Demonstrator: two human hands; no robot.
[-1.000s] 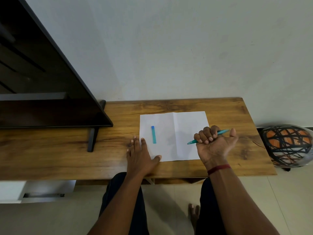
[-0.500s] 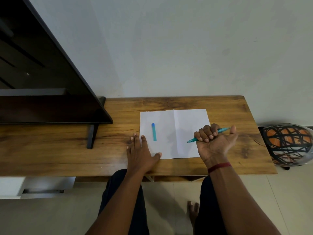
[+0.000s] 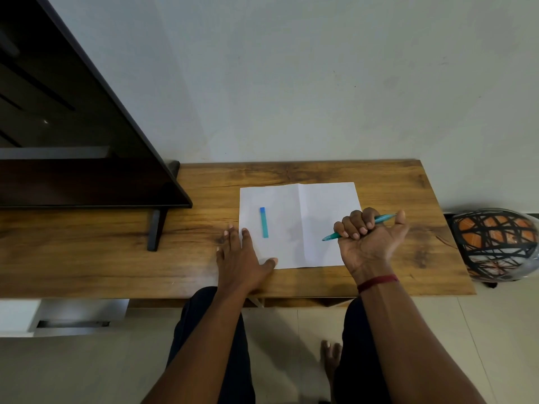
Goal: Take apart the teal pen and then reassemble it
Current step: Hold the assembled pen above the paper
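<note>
Almost nothing has moved since the earlier frames: both hands hold the same poses and only the head camera has drifted slightly, so the scene sits a touch lower in view

Nearest the person, the left hand (image 3: 240, 258) lies flat, palm down, on the brown wood-grain surface (image 3: 393, 281) at the near left corner of the creased white sheet of paper (image 3: 323, 199), its fingers (image 3: 244, 236) spread loosely and holding nothing, the thumb resting on the paper's near edge. At the paper's near right corner the right hand (image 3: 369, 243), a dark red thread band around its wrist, is turned palm up with the fingers (image 3: 354, 227) curled into a fist around the slim teal plastic pen body (image 3: 383, 219); the writing tip pokes out over the paper and the back end juts out near the raised thumb

Farther in, on the paper's left half, the short teal pen cap with a blue end (image 3: 264, 222) lies alone, well apart from both hands

I judge the task barely begun: the cap is off, while the barrel looks whole, so any unscrewing, removal of the refill and all of the reassembly remain

No brand, label or writing can be read on the pen, the cap or the paper; the sheet looks blank
</note>
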